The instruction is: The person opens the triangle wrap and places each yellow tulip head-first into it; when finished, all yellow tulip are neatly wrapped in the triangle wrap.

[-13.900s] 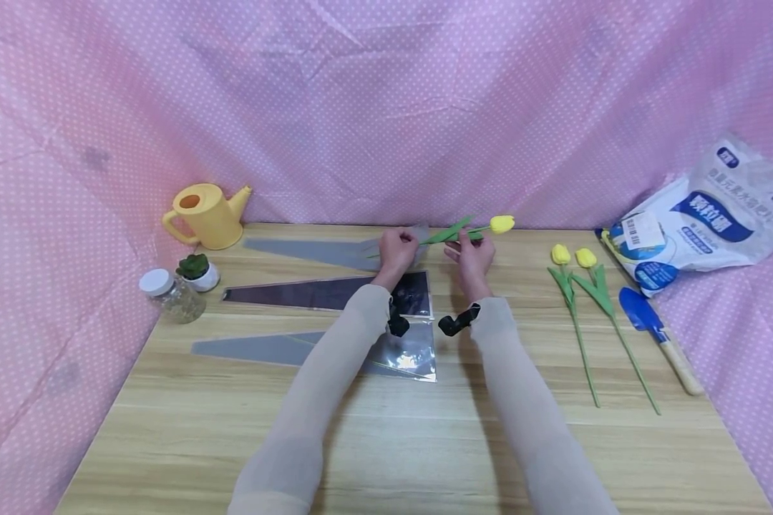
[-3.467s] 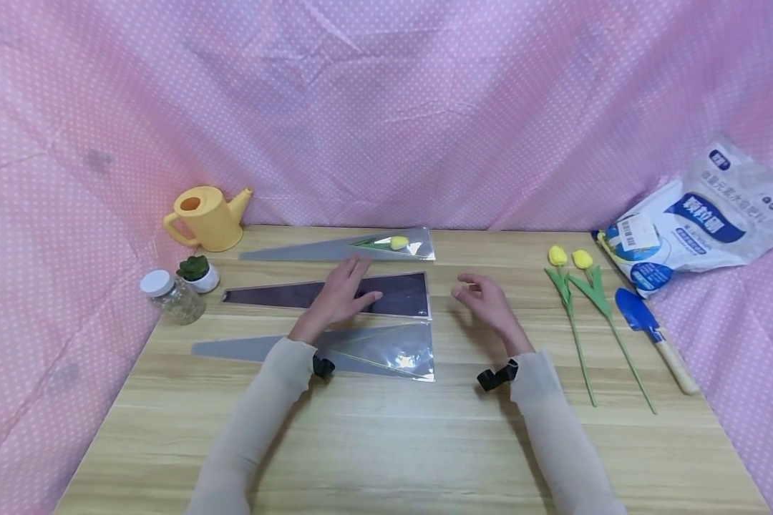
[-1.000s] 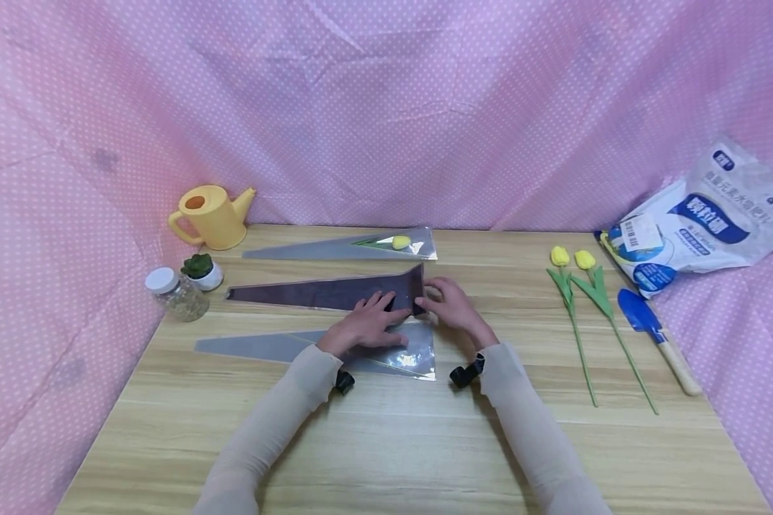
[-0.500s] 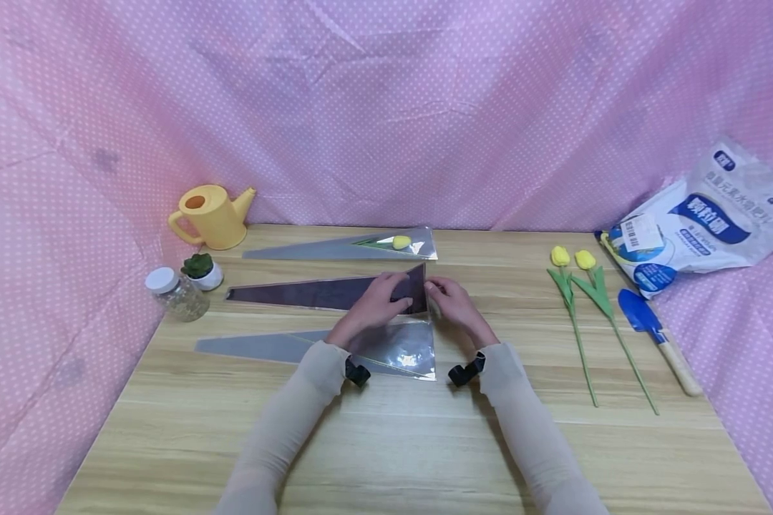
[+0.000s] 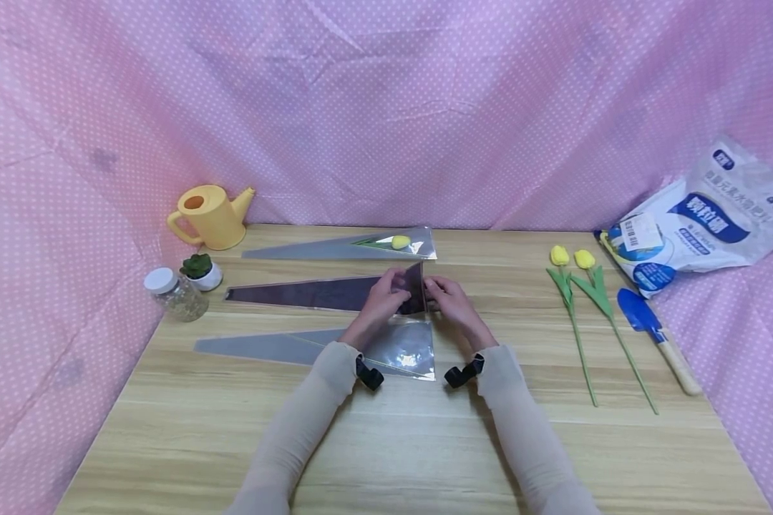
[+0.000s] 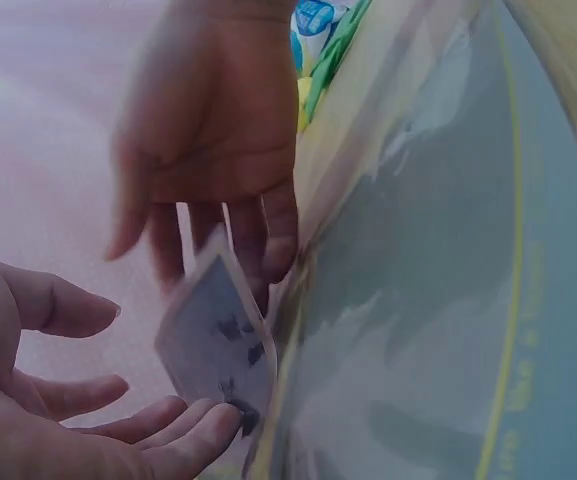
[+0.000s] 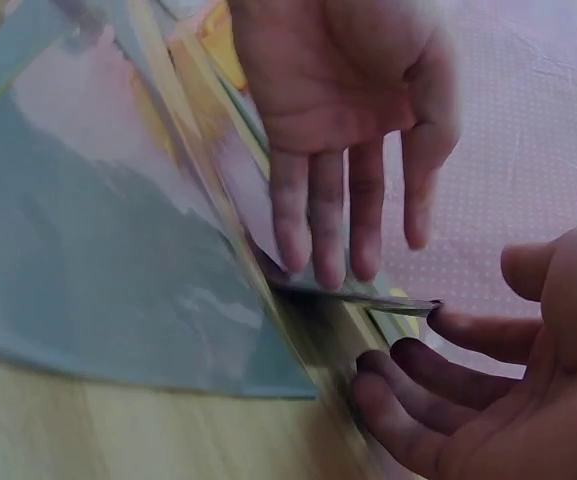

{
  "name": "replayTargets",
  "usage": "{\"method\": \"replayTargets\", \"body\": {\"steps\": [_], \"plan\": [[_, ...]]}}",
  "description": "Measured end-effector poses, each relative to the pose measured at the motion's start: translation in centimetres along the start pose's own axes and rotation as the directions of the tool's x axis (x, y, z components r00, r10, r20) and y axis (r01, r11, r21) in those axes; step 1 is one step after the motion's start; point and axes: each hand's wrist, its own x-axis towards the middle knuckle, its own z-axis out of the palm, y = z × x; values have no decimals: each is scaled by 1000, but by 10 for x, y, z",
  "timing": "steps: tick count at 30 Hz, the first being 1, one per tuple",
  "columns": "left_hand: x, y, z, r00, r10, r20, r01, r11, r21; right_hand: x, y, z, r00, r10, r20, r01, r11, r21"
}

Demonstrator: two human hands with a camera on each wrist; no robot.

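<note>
Three long tapered clear flower sleeves lie flat, their wide ends to the right. The dark middle sleeve (image 5: 303, 292) has its wide-end flap (image 5: 416, 286) bent upward between the hands. My left hand (image 5: 380, 299) is over this sleeve, fingers extended toward the flap's left face. On the other side, my right hand (image 5: 454, 299) has its relaxed fingers against the flap; in the right wrist view the right hand's index fingertip (image 7: 443, 318) touches its edge. A yellow tulip (image 5: 400, 242) lies inside the back sleeve (image 5: 290, 249). The greyish front sleeve (image 5: 251, 347) lies nearest me.
Two yellow tulips (image 5: 577, 322), a blue trowel (image 5: 640, 311) and a fertilizer bag (image 5: 708, 214) are at the right. At the left stand a yellow watering can (image 5: 215, 222), a potted succulent (image 5: 205, 275) and a lidded glass jar (image 5: 183, 299). Pink cloth (image 5: 386, 107) hangs behind.
Since the oldest frame, the tulip has gone fully into the back sleeve and both hands have come to the middle one. Lately the left hand has shifted toward the flap, which stands raised.
</note>
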Motion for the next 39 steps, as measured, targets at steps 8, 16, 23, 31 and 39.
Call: {"method": "replayTargets", "body": {"steps": [8, 16, 23, 31, 39], "plan": [[4, -5, 0, 1000, -13, -10, 13, 999, -45, -2, 0, 6, 997, 21, 69, -36, 971, 237], [6, -6, -1, 998, -46, -34, 44, 996, -74, -4, -6, 14, 992, 48, 115, -99, 865, 491], [5, -5, -3, 995, -60, -85, 57, 998, -38, -3, -10, 20, 993, 78, 93, -114, 865, 490], [7, -5, -5, 989, -96, -111, 96, 995, -1, 1, -8, 22, 990, 119, 77, -140, 892, 431], [9, -8, -6, 986, -120, -111, 121, 993, -5, 3, -8, 22, 990, 134, 51, -143, 908, 394]]}}
